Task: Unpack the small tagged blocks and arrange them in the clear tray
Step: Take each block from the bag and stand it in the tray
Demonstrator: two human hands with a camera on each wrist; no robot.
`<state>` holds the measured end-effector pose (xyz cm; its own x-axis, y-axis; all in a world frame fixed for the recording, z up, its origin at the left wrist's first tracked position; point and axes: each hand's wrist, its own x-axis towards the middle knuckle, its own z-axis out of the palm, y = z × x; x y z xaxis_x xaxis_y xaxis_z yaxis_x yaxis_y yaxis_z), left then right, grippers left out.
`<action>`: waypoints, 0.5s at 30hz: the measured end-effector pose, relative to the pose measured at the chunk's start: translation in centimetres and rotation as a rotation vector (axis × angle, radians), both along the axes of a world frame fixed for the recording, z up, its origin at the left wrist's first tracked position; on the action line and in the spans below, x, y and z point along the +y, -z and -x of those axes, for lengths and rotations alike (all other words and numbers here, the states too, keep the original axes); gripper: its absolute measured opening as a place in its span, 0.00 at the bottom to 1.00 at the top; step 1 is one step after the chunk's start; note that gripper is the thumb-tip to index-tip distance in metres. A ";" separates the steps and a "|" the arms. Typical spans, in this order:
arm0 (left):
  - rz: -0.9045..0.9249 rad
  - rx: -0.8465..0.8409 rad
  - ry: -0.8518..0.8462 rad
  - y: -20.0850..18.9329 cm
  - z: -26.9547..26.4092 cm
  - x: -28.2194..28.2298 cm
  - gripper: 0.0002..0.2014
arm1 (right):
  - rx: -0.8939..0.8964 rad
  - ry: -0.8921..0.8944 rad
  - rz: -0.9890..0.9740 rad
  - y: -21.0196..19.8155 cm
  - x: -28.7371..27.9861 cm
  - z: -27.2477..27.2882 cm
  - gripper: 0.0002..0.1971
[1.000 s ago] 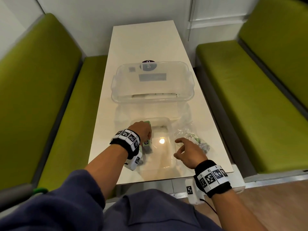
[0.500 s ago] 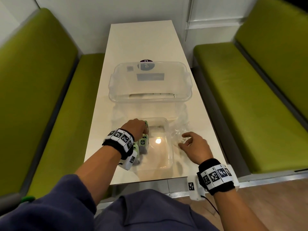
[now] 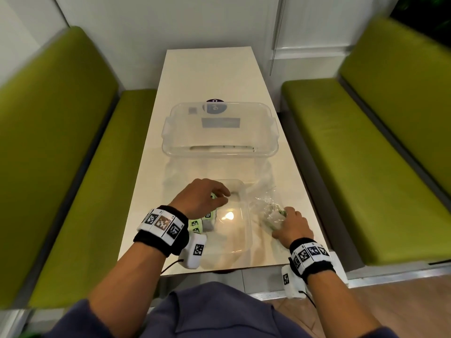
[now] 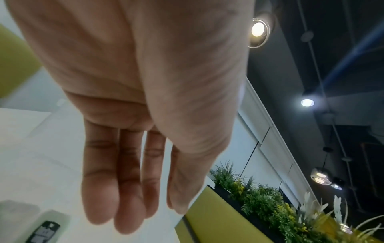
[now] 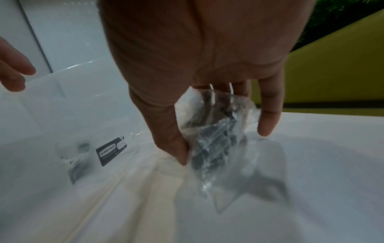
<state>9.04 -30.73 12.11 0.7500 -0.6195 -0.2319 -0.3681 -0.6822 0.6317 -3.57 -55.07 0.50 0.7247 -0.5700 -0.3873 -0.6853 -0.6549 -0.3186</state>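
Observation:
A small clear tray (image 3: 247, 240) lies on the table's near end. Several green tagged blocks (image 3: 197, 224) stand along its left side. My left hand (image 3: 219, 195) hovers over them with straight fingers (image 4: 99, 197), holding nothing; one block (image 4: 44, 231) shows below it. To the right of the tray, my right hand (image 3: 284, 215) grips a crumpled clear plastic bag (image 3: 267, 208). In the right wrist view its thumb and fingers pinch the bag (image 5: 216, 131), which has dark blocks inside.
A large clear bin (image 3: 219, 152) stands beyond the tray across the white table (image 3: 210, 76). Loose clear film lies between bin and tray. Green benches (image 3: 73, 167) flank the table on both sides. The near table edge is just below my wrists.
My right hand went from open beside the tray to gripping the plastic bag. My left hand let go of the blocks and rose with its fingers straightened.

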 end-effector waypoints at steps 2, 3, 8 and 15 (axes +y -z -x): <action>0.053 0.026 -0.006 -0.2 0.8 -0.5 0.09 | -0.105 0.023 -0.048 0.1 -0.2 0.6 0.37; 0.073 0.044 -0.005 -0.3 1.3 -0.8 0.09 | -0.169 0.035 -0.080 0.0 -0.3 1.0 0.37; 0.151 0.045 0.071 -1.3 3.9 -2.6 0.10 | -0.535 0.076 -0.160 -1.6 -0.1 2.8 0.40; 0.288 -0.054 0.145 -3.6 3.9 -2.3 0.13 | -0.830 -0.055 -0.264 -6.6 2.2 3.6 0.40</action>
<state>5.19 -33.05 15.68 0.6553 -0.7553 0.0060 -0.4865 -0.4161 0.7682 -7.21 -52.86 7.06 0.8548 -0.4924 0.1636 -0.1342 -0.5145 -0.8469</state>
